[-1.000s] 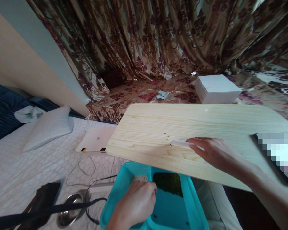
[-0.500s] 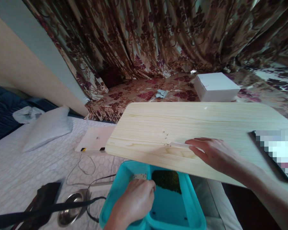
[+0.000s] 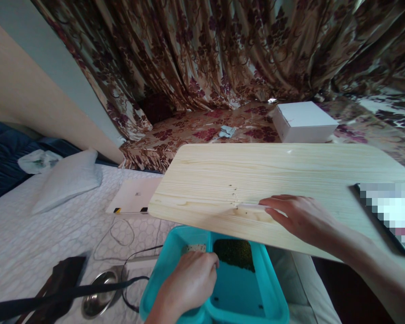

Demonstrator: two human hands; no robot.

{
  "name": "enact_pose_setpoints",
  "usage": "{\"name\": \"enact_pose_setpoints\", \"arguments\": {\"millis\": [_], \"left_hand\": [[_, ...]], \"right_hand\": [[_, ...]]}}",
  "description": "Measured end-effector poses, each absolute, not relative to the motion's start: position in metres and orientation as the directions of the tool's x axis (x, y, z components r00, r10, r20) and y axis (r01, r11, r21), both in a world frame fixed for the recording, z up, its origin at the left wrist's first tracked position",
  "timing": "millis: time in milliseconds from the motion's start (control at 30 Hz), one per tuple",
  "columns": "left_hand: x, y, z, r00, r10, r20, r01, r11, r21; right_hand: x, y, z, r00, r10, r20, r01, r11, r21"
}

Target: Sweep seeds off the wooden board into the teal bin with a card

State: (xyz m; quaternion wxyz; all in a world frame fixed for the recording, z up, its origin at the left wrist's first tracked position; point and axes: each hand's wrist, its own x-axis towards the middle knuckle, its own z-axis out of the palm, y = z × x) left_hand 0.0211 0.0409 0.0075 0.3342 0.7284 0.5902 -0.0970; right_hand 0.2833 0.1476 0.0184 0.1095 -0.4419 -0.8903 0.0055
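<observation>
My right hand (image 3: 288,213) pinches a thin white strip (image 3: 251,206) low over the wooden tabletop, with the strip's far tip among small dark crumbs (image 3: 234,194). My left hand (image 3: 194,281) is closed on the middle divider of a teal two-part tub (image 3: 275,288) just below the table's near edge; its fingertips are mostly hidden. Pale, speckled grains (image 3: 195,248) lie in the tub's left compartment. In the right compartment a heap of dark green grains (image 3: 234,255) fills the far end, and a few dark specks show on the floor.
The wooden table (image 3: 290,166) has a dark-edged, blurred-out device (image 3: 388,220) at its right. Behind stands a white box (image 3: 305,121) on patterned cloth. On the bed at left are a pale flat panel (image 3: 135,195), a metal bowl (image 3: 97,294), cables and a black strap (image 3: 67,294).
The white strip's tip has shifted slightly toward me and left, and a few crumbs by it have moved. My left hand and the teal tub have stayed in place.
</observation>
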Motion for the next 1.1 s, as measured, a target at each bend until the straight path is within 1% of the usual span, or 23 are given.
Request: {"name": "enact_pose_setpoints", "arguments": {"millis": [67,267,467,600,733,867,933,1000,1100], "left_hand": [[0.021,0.041,0.007,0.286,0.795,-0.535,0.924,-0.081,0.373],[0.02,0.042,0.004,0.308,0.799,-0.516,0.918,-0.108,0.382],[0.018,0.04,0.003,0.316,0.797,-0.515,0.918,-0.118,0.38],[0.02,0.04,0.007,0.313,0.795,-0.519,0.918,-0.113,0.381],[0.023,0.041,0.007,0.311,0.788,-0.532,0.92,-0.109,0.376],[0.024,0.041,0.004,0.317,0.785,-0.532,0.918,-0.112,0.381],[0.024,0.041,0.004,0.322,0.789,-0.524,0.913,-0.114,0.391],[0.024,0.041,0.004,0.327,0.789,-0.521,0.911,-0.117,0.395],[0.024,0.041,0.006,0.328,0.788,-0.522,0.91,-0.114,0.4]], "right_hand": [[0.289,0.144,0.019,-0.597,0.775,0.209,0.77,0.626,-0.12],[0.304,0.134,0.014,-0.58,0.775,0.251,0.782,0.616,-0.094],[0.305,0.123,0.009,-0.575,0.786,0.227,0.773,0.613,-0.164],[0.303,0.122,0.009,-0.562,0.797,0.22,0.78,0.599,-0.178],[0.295,0.111,0.008,-0.589,0.78,0.214,0.736,0.626,-0.257],[0.284,0.09,0.015,-0.669,0.732,0.127,0.651,0.66,-0.376],[0.283,0.087,0.019,-0.689,0.717,0.105,0.629,0.664,-0.404],[0.285,0.093,0.023,-0.658,0.739,0.142,0.655,0.655,-0.377],[0.288,0.118,0.025,-0.541,0.811,0.224,0.767,0.584,-0.266]]}}
